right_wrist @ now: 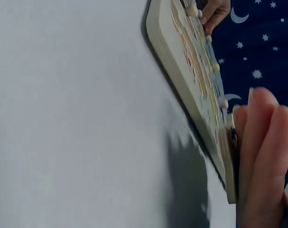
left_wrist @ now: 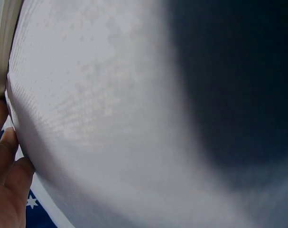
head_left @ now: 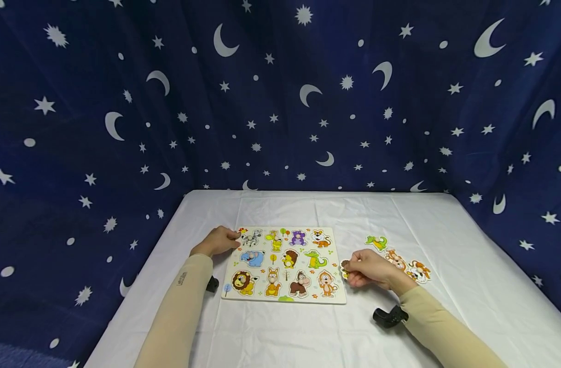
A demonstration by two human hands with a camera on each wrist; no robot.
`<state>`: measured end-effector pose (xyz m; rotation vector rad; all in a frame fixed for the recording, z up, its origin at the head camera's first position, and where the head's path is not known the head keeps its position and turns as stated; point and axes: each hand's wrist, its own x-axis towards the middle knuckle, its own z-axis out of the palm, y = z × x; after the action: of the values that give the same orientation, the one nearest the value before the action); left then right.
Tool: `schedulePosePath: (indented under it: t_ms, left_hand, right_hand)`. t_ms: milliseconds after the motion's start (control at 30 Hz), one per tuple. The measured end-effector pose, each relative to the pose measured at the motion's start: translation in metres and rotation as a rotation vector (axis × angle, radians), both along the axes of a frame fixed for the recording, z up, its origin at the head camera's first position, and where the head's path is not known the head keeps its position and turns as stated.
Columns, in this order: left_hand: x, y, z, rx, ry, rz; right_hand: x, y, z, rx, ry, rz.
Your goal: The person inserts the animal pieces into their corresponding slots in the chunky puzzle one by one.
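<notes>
The puzzle board lay flat on the white-covered table, its animals in three rows: zebra, giraffe, purple animal and tiger at the far side; elephant, hedgehog and crocodile across the middle; lion, kangaroo, brown animal and monkey nearest. Pale round knobs stood up from several of them. The right hand pinched a flat piece just beside the board's right edge; whether the two touched could not be told. The piece was brown and yellow with a white border and a pale, wood-coloured side, its picture partly hidden by the fingers. The left hand, fingers loosely extended, touched the board's left edge. Right of the board lay a loose crocodile, monkey and tiger.
</notes>
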<state>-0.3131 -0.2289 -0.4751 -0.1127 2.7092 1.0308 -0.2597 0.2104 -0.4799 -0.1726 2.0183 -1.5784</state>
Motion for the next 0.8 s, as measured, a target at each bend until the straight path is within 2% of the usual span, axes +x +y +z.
schedulePosePath:
  t_ms: [267, 633, 800]
  left_hand:
    - [0.000, -0.003, -0.001, -0.008, 0.006, -0.011]
    - [0.001, -0.002, 0.002, 0.001, 0.009, -0.013]
    - [0.000, -0.002, 0.000, 0.000, 0.013, -0.014]
  right_hand:
    - [-0.002, -0.017, 0.005, -0.055, -0.025, -0.068]
    - [-0.010, -0.035, 0.010, -0.098, -0.036, -0.099]
    - [-0.012, -0.043, 0.009, -0.122, -0.040, -0.108]
